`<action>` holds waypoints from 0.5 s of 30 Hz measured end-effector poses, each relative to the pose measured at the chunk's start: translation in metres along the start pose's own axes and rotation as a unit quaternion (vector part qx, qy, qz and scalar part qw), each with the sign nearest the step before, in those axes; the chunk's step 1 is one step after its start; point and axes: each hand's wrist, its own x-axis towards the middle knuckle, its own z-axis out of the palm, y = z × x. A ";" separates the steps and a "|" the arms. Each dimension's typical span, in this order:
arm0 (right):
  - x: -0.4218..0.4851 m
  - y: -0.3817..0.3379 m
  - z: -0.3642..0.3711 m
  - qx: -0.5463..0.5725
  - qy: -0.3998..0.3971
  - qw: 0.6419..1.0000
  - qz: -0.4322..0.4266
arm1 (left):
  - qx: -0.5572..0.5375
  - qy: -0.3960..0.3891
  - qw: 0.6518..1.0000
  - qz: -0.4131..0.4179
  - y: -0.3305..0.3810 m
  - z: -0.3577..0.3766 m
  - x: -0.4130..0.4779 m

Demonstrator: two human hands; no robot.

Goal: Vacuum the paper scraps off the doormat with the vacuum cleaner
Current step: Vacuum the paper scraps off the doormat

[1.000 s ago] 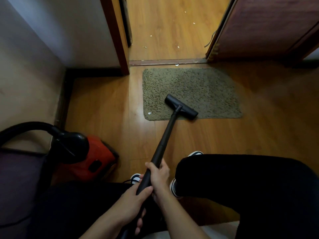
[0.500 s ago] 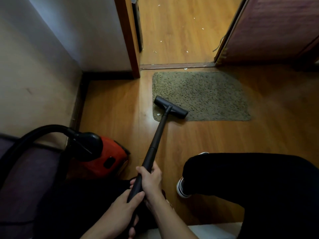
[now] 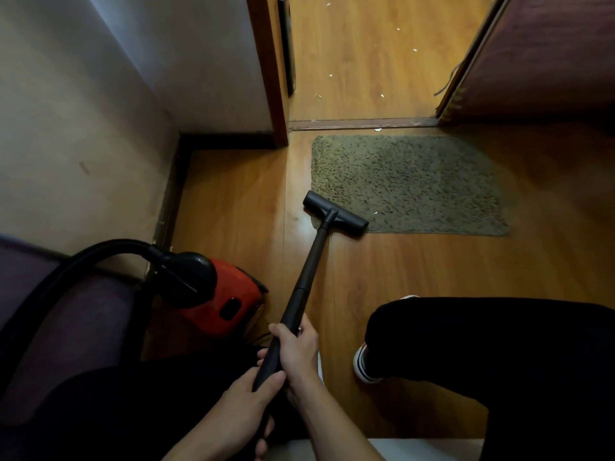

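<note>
Both hands, left hand (image 3: 246,404) and right hand (image 3: 296,351), grip the black vacuum wand (image 3: 309,261). The nozzle (image 3: 336,217) covers the olive shag doormat's (image 3: 416,181) near-left corner; one white paper scrap (image 3: 375,212) remains just right.

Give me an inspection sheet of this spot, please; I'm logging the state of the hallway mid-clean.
Surface: wood floor, bare left of the mat.
Job's things: doormat by the threshold; nozzle on its near left corner; one pale scrap on the mat beside it; red vacuum body at left.
Clutter: scraps on the floor beyond the doorway, one at the threshold.
Grippers: left hand and right hand both grip the wand.
Cables: black hose arcs from the vacuum body.
Surroundings: wall left, door frame, open door right.
</note>
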 end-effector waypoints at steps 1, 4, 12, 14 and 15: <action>0.003 -0.003 -0.001 -0.001 0.004 1.000 -0.001 | 0.001 -0.004 1.000 0.000 0.004 0.002 0.002; 0.017 -0.014 -0.008 -0.014 0.021 1.000 -0.011 | -0.015 -0.016 1.000 -0.010 0.015 0.009 0.013; 0.055 -0.058 -0.042 -0.013 0.082 0.996 -0.038 | -0.058 -0.075 0.995 0.014 0.053 0.044 0.049; 0.063 -0.069 -0.053 -0.011 0.095 0.995 -0.039 | -0.054 -0.090 0.994 0.008 0.066 0.052 0.059; 0.067 -0.075 -0.058 -0.009 0.100 0.994 -0.040 | -0.052 -0.096 0.994 0.005 0.072 0.056 0.064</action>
